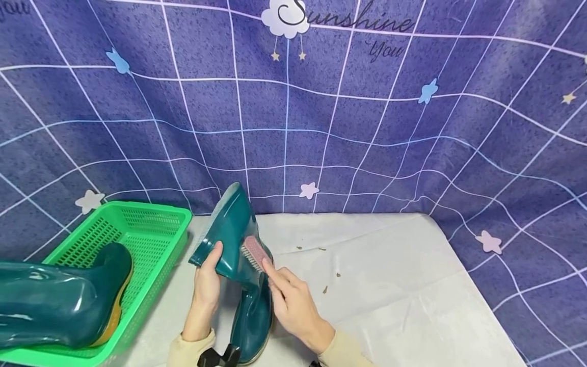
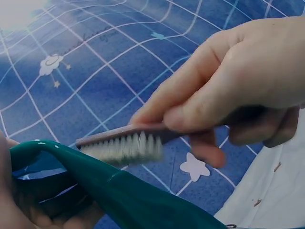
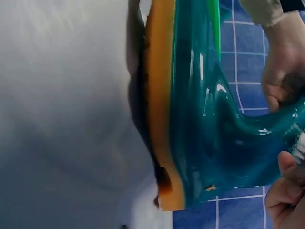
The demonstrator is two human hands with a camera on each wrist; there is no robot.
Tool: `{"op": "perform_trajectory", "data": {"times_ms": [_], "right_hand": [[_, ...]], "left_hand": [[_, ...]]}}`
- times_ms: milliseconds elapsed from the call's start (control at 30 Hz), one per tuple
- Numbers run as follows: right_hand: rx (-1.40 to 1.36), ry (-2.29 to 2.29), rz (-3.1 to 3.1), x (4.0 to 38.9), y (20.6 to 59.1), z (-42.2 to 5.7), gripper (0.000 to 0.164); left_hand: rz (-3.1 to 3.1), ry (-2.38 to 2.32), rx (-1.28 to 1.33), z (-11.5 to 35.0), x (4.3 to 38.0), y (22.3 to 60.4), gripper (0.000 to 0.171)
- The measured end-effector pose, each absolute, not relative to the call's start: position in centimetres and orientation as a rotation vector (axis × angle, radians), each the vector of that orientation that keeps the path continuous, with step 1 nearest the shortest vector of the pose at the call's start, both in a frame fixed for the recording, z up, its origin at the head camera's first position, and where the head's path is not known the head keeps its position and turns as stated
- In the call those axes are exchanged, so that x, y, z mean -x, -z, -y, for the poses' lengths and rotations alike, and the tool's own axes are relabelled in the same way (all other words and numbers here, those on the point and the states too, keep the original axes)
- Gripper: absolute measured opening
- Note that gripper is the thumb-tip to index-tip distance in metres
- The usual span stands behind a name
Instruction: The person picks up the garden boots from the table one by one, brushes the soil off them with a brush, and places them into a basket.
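A dark green rubber boot (image 1: 234, 229) stands on the white tabletop, its shaft bent over to the far left. My left hand (image 1: 207, 288) grips the shaft near its open top, with the thumb outside and fingers inside the opening. In my right hand (image 1: 298, 311) is a pink-backed scrubbing brush (image 1: 255, 253), its index finger laid along the back. The pale bristles (image 2: 124, 150) face the shaft; in the left wrist view they are at its surface. The right wrist view shows the boot's orange sole (image 3: 162, 95), dark dirt at the heel and a small brown speck (image 3: 209, 188) above it.
At the left is a green plastic basket (image 1: 158, 209) with a second green boot (image 1: 59, 300) lying in it. Several brown bits (image 1: 338, 275) are scattered on the white tabletop (image 1: 394, 306) to the right. A blue gridded curtain (image 1: 321, 117) hangs behind.
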State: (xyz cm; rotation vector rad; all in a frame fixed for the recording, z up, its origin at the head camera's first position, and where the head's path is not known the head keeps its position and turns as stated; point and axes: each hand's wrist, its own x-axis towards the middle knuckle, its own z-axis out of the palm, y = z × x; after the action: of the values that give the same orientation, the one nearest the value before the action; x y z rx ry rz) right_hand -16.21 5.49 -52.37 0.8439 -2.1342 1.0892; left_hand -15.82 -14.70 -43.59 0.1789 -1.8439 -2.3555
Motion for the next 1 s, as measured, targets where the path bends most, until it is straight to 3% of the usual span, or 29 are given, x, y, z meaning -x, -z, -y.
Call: {"op": "perform_trajectory", "data": {"times_ms": [233, 367, 500, 633, 767, 1000], "right_hand": [[-0.569, -0.971, 2.504, 16.8, 52.7, -6.7, 0.042], [-0.634, -1.065, 2.461, 16.8, 52.0, -7.0, 0.041], [-0.72, -0.932, 2.561, 16.6, 51.2, -7.2, 0.045], [-0.645, -0.693, 2.724, 15.1, 49.8, -7.7, 0.046], [-0.549, -0.748, 2.739, 13.3, 48.7, -6.7, 0.047], [-0.46, -0.491, 2.823, 12.6, 51.3, -4.5, 0.063]], "left_hand": [[1.797, 2.374, -0.22, 15.2, 15.8, 43.7, 0.048], [1.809, 2.396, -0.226, 15.0, 15.7, 43.7, 0.051], [1.817, 2.371, -0.19, 14.6, 15.7, 43.6, 0.055], [1.807, 2.361, -0.176, 14.6, 15.6, 43.7, 0.044], [1.79, 2.39, -0.17, 14.6, 15.7, 43.7, 0.037], [1.77, 2.402, -0.141, 14.5, 15.7, 43.7, 0.038]]}}
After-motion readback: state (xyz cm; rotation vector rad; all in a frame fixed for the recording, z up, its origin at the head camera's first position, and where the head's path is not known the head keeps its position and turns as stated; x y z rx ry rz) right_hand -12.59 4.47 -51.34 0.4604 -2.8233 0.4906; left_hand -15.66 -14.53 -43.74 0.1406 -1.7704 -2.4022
